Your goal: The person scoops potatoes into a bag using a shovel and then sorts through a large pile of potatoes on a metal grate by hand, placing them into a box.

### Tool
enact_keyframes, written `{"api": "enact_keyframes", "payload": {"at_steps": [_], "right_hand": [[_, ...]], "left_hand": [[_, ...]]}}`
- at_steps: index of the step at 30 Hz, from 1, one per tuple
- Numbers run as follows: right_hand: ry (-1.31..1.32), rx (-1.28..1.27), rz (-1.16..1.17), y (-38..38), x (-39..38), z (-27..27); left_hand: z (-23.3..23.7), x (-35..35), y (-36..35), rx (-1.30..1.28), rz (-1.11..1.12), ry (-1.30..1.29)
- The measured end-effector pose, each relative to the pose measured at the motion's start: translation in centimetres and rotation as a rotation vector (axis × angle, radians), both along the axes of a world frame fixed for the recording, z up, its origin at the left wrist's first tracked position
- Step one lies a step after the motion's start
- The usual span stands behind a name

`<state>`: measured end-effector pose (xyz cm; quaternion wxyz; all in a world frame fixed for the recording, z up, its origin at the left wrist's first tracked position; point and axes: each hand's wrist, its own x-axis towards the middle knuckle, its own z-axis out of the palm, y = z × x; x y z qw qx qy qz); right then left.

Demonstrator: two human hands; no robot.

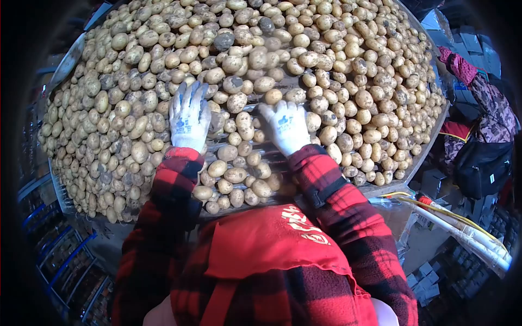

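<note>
Head view: left hand [188, 117] in a white glove lies flat, fingers spread, on the potatoes [331, 65], gripping nothing. Right hand [285, 127], also gloved, rests palm down and open on potatoes just beside it. The potatoes are heaped all over the sorting table [64, 64]. A co-worker's patterned sleeve [489, 98] shows at the far right edge.

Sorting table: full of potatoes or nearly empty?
Full. Potatoes cover the table almost edge to edge; only a small bare patch shows near the left hand and right hand.
</note>
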<state>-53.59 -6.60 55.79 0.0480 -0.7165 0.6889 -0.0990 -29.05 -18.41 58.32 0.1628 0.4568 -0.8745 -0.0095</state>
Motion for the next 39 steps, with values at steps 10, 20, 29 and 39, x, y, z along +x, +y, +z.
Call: {"api": "enact_keyframes", "payload": {"at_steps": [10, 20, 29, 39], "right_hand": [[-1.288, -0.097, -0.986, 22.5, -12.0, 11.0], [-0.263, -0.058, -0.500, 22.3, -7.5, 8.2], [-0.092, -0.273, 0.180, -1.8, 0.6, 4.3], [0.042, -0.293, -0.125, -5.3, 0.7, 2.0]], "left_hand": [[2.6, 3.5, 3.7, -0.004, -0.061, 0.070], [1.6, -1.3, 5.5, 0.258, -0.167, 0.025], [3.6, 3.9, 9.7, 0.465, -0.216, 0.216], [2.1, 1.5, -2.3, 0.192, 0.144, 0.148]]}}
